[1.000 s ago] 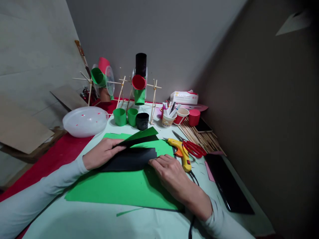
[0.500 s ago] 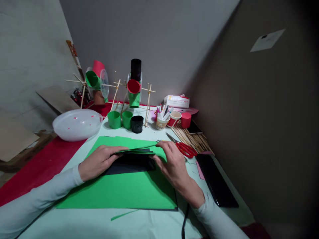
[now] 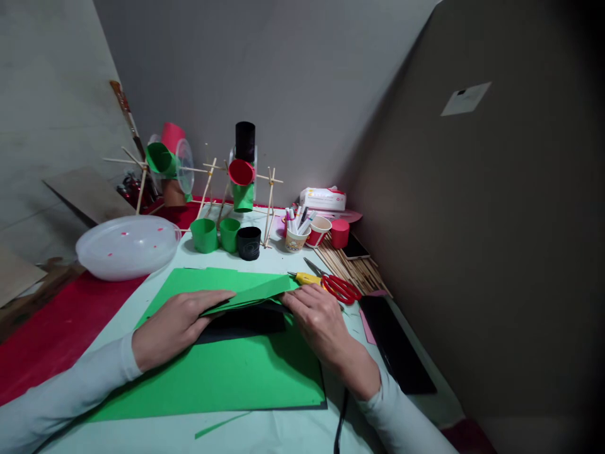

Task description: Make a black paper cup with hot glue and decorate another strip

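A folded piece of green and black paper [image 3: 250,301] lies on a large green sheet [image 3: 222,372] in the middle of the table. My left hand [image 3: 174,325] rests on the fold's left end, fingers pressed flat along the green flap. My right hand [image 3: 314,318] pinches the fold's right edge, fingers closed on it. The black layer [image 3: 246,323] shows between the two hands, under the green flap.
Behind the paper stand two green cups [image 3: 215,234] and a black cup [image 3: 248,243], a stick frame with cups [image 3: 241,176], a clear plastic lid [image 3: 125,247], a marker cup [image 3: 293,236], red scissors [image 3: 338,287], a yellow glue gun [image 3: 308,278], wooden sticks [image 3: 354,268] and a dark tablet [image 3: 394,343].
The raised green and black flap has been folded down flatter. My right hand moved up from the black sheet's lower edge to the fold's right edge. The camera view shifted right.
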Available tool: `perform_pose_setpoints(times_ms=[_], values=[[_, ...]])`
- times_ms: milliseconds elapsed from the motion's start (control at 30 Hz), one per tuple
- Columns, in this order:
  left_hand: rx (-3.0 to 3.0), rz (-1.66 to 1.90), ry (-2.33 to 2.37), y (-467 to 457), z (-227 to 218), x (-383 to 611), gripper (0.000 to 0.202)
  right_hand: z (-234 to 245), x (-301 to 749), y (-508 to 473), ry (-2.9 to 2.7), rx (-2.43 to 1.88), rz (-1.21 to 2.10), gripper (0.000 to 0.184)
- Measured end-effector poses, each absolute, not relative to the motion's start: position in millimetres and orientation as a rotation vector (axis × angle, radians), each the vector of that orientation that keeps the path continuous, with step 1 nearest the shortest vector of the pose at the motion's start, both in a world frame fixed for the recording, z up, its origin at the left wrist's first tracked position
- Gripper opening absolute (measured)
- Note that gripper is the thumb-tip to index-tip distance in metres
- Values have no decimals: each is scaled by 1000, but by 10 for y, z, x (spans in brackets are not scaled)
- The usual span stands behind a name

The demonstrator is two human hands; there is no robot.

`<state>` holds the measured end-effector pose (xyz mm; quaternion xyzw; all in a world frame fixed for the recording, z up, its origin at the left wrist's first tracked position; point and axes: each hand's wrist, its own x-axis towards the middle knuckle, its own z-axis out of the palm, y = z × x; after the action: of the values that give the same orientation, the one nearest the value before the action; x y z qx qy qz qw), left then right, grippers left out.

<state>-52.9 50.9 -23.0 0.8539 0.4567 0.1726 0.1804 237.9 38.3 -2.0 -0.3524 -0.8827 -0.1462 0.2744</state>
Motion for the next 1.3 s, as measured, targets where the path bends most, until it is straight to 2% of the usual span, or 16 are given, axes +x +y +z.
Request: perform_pose_setpoints(times_ms=[67,167,333,467,733,933,1300], values=[[2416,483,1287,507,-215,-527,53,29,2408,366,-2412,-911,-390,21],[2411,470,1279,501,-193,-525,56,103,2453,329,-2428,-867,-386,28],[2381,480,1309,501,-176,-528,68,100,2488,293,-2343,-796,-379,28],[2362,467,1309,507,-133,-522,65,37,2452,271,-2294,-799,-321,27],[2367,464,1301,514,-139,-541,61,-13,2447,325,-2195,-839,-242,45],[2367,486,1298,523,-161,-556,60,41,2491,312,-2168,-857,-240,34],[2385,531,1234,548,-225,-580,62,164,2579,327,-2055,-851,-144,34]])
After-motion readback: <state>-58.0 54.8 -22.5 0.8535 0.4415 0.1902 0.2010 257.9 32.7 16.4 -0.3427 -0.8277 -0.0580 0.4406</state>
